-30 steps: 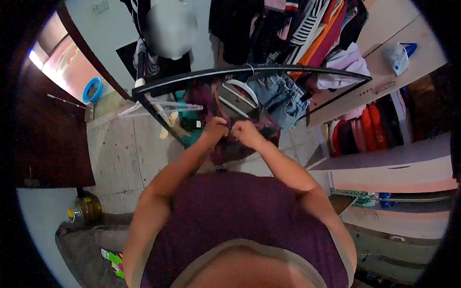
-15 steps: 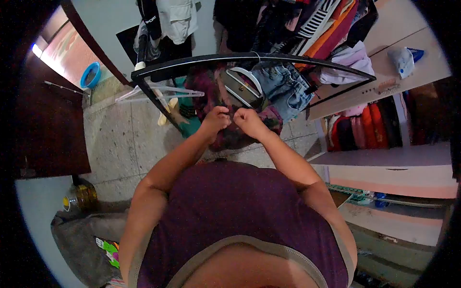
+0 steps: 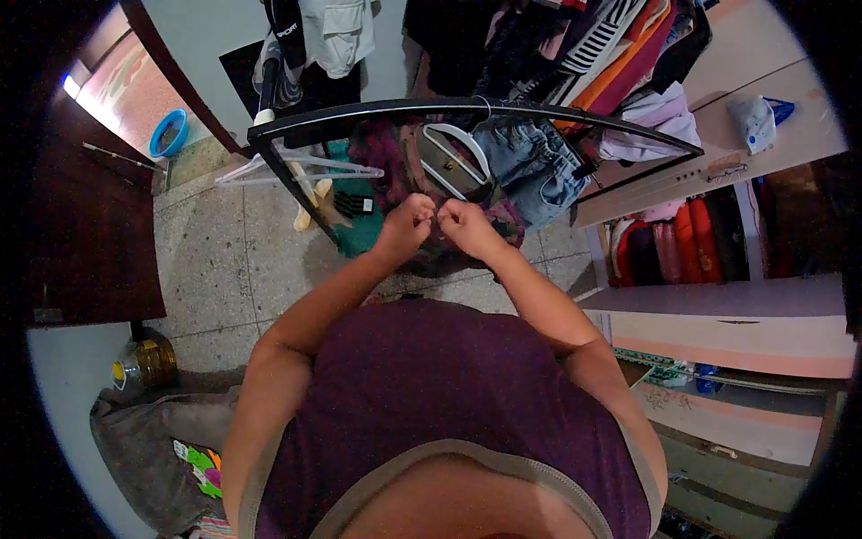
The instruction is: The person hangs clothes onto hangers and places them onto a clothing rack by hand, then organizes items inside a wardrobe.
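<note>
A patterned dark purple and olive jacket (image 3: 384,154) hangs from the clothes rack (image 3: 359,110) on a white hanger (image 3: 467,142). In front of it, my left hand (image 3: 407,226) is closed in a pinch at the jacket's front. Close beside it on the right, my right hand (image 3: 469,230) is pinched too, with the fingertips of both hands almost meeting. Jacket cloth appears to be between the fingers, though the exact part is hidden. Blue denim shorts (image 3: 532,171) hang just right of the jacket.
Empty clear hangers (image 3: 301,169) hang at the rack's left end. Many clothes (image 3: 602,54) crowd its far side. To the right stand shelves with folded clothes (image 3: 687,238). A blue basin (image 3: 169,133), an oil bottle (image 3: 148,362) and a grey cloth heap (image 3: 153,449) lie left.
Both hands stay at the jacket front. The left fingers have shifted slightly upward, and the right fingers have bent a little differently. The view has moved slightly.
</note>
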### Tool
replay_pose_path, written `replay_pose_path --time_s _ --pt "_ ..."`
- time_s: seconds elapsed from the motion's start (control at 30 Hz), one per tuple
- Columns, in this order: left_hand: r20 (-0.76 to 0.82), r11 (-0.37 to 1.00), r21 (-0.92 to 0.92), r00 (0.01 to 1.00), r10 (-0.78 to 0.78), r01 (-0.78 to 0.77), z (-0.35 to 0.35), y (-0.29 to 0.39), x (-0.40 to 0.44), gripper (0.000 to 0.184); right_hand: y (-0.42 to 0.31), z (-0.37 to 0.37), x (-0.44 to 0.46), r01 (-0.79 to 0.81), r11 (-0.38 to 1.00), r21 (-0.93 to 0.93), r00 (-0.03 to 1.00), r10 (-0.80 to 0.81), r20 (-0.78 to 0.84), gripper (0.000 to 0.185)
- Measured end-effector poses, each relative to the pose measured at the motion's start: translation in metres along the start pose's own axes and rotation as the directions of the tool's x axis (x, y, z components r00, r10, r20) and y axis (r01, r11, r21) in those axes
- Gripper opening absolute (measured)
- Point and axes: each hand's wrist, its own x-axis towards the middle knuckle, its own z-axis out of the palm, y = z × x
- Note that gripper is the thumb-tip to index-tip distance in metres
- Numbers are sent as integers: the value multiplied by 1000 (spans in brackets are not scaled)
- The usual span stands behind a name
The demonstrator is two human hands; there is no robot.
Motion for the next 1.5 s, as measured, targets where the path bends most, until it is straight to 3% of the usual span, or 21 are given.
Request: replay_pose_path --time_s 0.1,0.3,0.4,0.5,0.6,0.9,1.2,1.3,1.5 --pt "-9 996 51 997 79 -78 1 -2 0 35 2 -2 0 6 1000 -28 1000 -5 17 5" --pt "32 959 -283 999 -14 22 3 -14 3 41 3 -4 -2 14 1000 -16 1000 -14 0 6" --pt "124 961 -239 986 -113 140 -3 -14 7 48 14 2 -4 -21 991 129 1000 21 3 5" --pt "162 973 -176 979 -121 149 -4 -4 11 50 12 4 -9 -126 953 276 992 122 32 4" --pt "150 967 -212 983 -109 140 -1 -11 12 50 15 4 -10 -83 937 340 997 76 33 4" --pt "152 941 -100 940 -307 324 -4 0 15 51 18 5 -9 -172 887 428 985 170 42 3" --pt "175 912 -62 904 -389 405 -6 2 16 56 24 5 -5 -183 917 354 983 171 65 5" --pt "162 924 -97 922 -351 369 -2 -14 13 56 21 5 -5 -158 934 320 987 149 54 4" --pt "218 849 -374 926 -310 372 0 -30 11 57 11 -1 -5 -148 950 275 989 135 67 4"
